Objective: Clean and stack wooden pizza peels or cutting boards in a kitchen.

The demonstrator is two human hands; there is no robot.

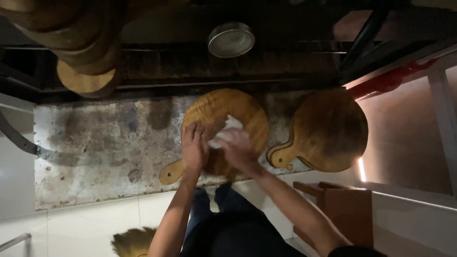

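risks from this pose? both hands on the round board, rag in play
1. The round wooden board has its handle at the worn metal counter's front edge; pressure from the right hand and white cloth might tip it off.
2. The left hand alone steadies it; a slip could knock the second board.

A second round wooden board with handle is located right of centre. A metal bowl is seen at top centre. Stacked wooden boards occupy the upper left. A wooden stool is positioned lower right.
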